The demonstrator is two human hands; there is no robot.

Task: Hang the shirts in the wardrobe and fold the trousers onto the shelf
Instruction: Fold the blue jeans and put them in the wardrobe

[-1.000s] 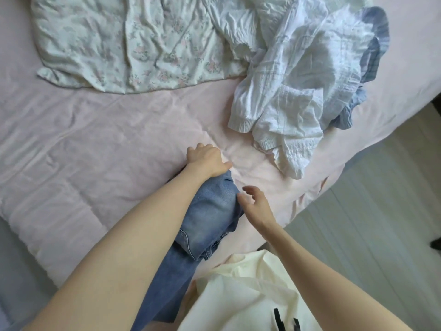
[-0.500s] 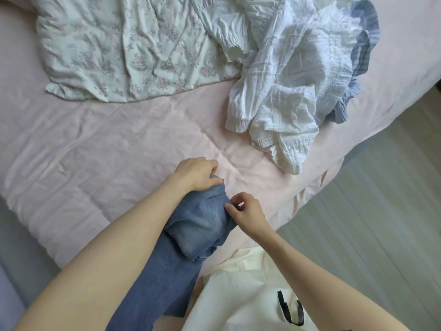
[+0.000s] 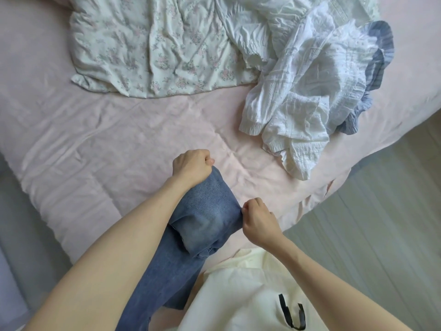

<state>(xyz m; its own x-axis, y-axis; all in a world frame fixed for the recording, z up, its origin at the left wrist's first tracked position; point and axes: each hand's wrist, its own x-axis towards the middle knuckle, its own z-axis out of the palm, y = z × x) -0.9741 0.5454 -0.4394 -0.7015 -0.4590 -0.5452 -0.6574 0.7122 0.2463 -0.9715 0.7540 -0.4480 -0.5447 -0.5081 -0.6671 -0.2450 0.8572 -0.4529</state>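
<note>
Change: over the last second both hands have drawn back towards the body and closed. The right one, which hovered loose beside the denim, now has hold of it.
Left hand: the left hand (image 3: 192, 164) is a tight fist at the far end of the jeans (image 3: 210, 211), fingers curled under and the thumb pressed on the upper left corner of the doubled cloth.
Jeans: blue denim, lifted off the bed (image 3: 100, 149) between the two hands. The folded part hangs stretched between them, and the rest trails down under the left forearm towards the lower edge of the view.
Right hand: the right hand (image 3: 259, 222) pinches the opposite edge of the fold, fingers curled in. Which layer it holds is hard to tell, since the fingertips are hidden behind the knuckles.
Still waiting: a floral garment (image 3: 152, 46) lies spread at the head of the bed. To its right a heap of white shirts (image 3: 307, 91) lies over something blue striped.
Meaning: the trousers seem to be mid-fold, gripped at both sides for the next fold or a shake-out. Neither wardrobe nor shelf is in view.
</note>
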